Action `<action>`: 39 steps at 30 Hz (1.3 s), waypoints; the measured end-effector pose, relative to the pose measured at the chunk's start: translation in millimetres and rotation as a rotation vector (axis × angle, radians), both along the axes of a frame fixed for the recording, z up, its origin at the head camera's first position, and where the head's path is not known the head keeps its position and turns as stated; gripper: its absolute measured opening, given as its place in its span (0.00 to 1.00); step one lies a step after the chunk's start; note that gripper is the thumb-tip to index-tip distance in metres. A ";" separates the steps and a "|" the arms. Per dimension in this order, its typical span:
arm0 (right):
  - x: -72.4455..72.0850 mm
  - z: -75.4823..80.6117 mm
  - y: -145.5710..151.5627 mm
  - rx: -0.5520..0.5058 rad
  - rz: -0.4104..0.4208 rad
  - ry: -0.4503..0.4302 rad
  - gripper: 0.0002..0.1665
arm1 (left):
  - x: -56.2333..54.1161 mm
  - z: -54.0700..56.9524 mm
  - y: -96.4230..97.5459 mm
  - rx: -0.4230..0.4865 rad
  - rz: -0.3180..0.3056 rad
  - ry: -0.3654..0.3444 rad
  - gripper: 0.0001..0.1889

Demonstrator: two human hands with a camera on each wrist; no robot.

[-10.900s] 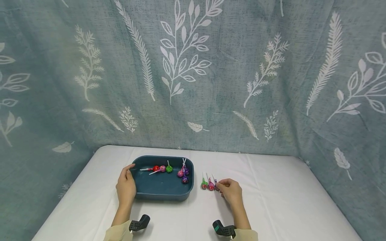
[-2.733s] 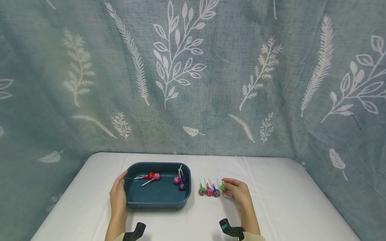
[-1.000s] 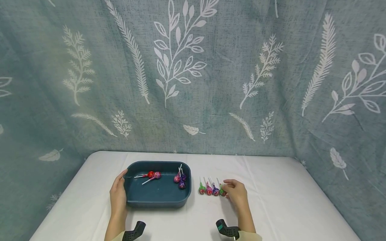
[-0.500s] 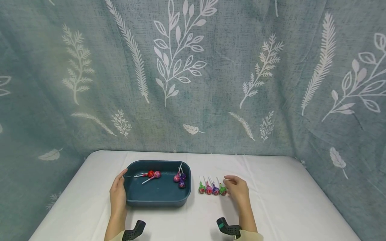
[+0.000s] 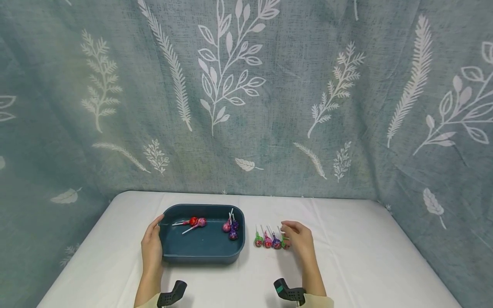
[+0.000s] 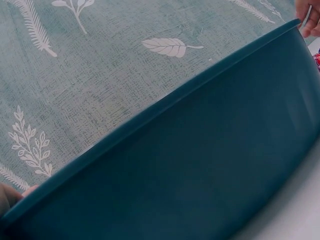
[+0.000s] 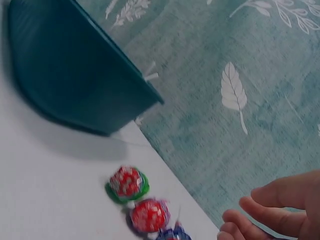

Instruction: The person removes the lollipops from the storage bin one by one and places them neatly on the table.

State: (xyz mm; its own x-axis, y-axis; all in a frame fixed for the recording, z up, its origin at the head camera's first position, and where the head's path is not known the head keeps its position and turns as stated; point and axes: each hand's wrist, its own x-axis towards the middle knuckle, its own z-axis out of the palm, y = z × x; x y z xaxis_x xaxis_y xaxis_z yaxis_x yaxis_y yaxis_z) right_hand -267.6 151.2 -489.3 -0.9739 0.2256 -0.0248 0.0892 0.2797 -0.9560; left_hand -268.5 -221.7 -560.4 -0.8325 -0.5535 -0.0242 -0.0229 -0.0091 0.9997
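Note:
A dark blue plastic bin (image 5: 202,259) stands on the white-covered table, several wrapped lollipops inside. My left hand (image 5: 152,248) holds the bin's left side, fingers at the rim; the left wrist view shows only a little of those fingers (image 6: 9,196). Right of the bin, lollipops lie in a row, sticks pointing away: green (image 5: 258,242), pink (image 5: 267,242), purple (image 5: 276,243) and another green one (image 5: 285,244). My right hand (image 5: 302,239) hovers at the row's right end, partly over that last green lollipop. Its fingers (image 7: 280,192) are loosely bent, with nothing visible between them.
In the bin, a red lollipop (image 5: 193,221) and a pink lollipop (image 5: 201,222) lie back left; pink and purple ones cluster at the right, sticks near the rim. A leaf-patterned curtain (image 5: 246,107) hangs behind the table (image 5: 358,256).
The purple lollipop, then a green one from the bin, joined the row's right end. My right hand has let go of the green lollipop and risen slightly. My left hand stays at the bin.

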 end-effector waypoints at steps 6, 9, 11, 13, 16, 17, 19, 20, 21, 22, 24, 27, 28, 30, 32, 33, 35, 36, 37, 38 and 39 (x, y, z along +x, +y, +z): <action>-0.5 3.0 -16.9 -0.101 0.081 0.036 0.16 | 18.5 28.7 8.3 0.005 -0.030 0.024 0.23; 0.4 6.4 -26.9 -0.147 0.127 0.042 0.15 | 23.5 37.0 12.3 0.013 -0.032 0.023 0.23; 0.7 8.6 -35.5 -0.171 0.162 0.051 0.15 | 26.2 40.8 12.9 0.010 -0.036 0.010 0.23; 1.0 11.3 -44.4 -0.196 0.204 0.055 0.15 | 26.4 40.9 12.5 0.012 -0.042 0.004 0.23; 0.0 16.9 -59.0 -0.229 0.282 0.057 0.16 | 26.1 40.3 12.5 0.015 -0.045 -0.003 0.23; -0.8 19.1 -64.0 -0.243 0.312 0.056 0.16 | 25.9 40.2 12.5 0.016 -0.046 -0.004 0.23; -2.5 24.0 -74.4 -0.270 0.379 0.053 0.17 | 25.5 39.9 12.4 0.017 -0.044 -0.010 0.23; -2.6 28.8 -80.1 -0.278 0.409 0.044 0.17 | 25.4 40.2 12.4 0.017 -0.043 -0.009 0.23; -1.1 34.9 -85.8 -0.283 0.439 0.039 0.17 | 25.3 40.4 12.4 0.017 -0.042 -0.010 0.23; -2.7 36.7 -91.9 -0.282 0.463 0.039 0.17 | 25.4 40.9 12.4 0.017 -0.041 -0.009 0.23; -6.7 38.8 -104.2 -0.279 0.505 0.031 0.17 | 25.2 42.4 13.2 0.026 -0.032 -0.016 0.23; -16.1 35.9 -121.2 -0.251 0.556 0.010 0.17 | 24.6 42.3 13.0 0.026 -0.029 -0.015 0.23; -22.2 30.9 -126.2 -0.243 0.572 0.001 0.17 | 24.4 42.2 12.8 0.025 -0.028 -0.014 0.23; -29.2 29.0 -135.3 -0.228 0.602 -0.031 0.17 | 24.0 40.8 11.4 0.013 -0.034 -0.007 0.23; -36.1 27.2 -143.2 -0.218 0.620 -0.070 0.18 | 24.2 40.7 11.2 0.008 -0.035 -0.006 0.23; -39.3 26.3 -146.9 -0.214 0.625 -0.086 0.18 | 24.6 41.1 11.3 0.004 -0.036 -0.004 0.23; -44.7 25.4 -153.7 -0.210 0.633 -0.113 0.18 | 24.7 41.1 11.3 0.000 -0.036 -0.003 0.23; -47.1 24.9 -156.9 -0.211 0.636 -0.122 0.18 | 24.5 40.8 11.2 -0.003 -0.035 -0.003 0.23; -49.2 24.9 -159.9 -0.212 0.638 -0.131 0.18 | 24.3 40.5 11.1 -0.004 -0.035 -0.003 0.23; -51.3 24.6 -162.7 -0.212 0.641 -0.135 0.18 | 24.0 40.1 11.0 -0.006 -0.034 -0.003 0.23; -53.1 24.4 -165.2 -0.210 0.644 -0.137 0.18 | 23.6 39.7 10.9 -0.007 -0.033 -0.004 0.23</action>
State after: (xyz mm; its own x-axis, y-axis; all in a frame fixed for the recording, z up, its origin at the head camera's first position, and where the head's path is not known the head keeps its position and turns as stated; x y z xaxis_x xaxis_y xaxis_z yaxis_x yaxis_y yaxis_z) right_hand -320.8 -14.0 -464.9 -0.8972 -0.4198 -0.1373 0.0916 0.1273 -0.9876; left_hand -245.0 -210.8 -520.8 -0.8504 -0.5255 -0.0241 -0.0273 -0.0017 0.9996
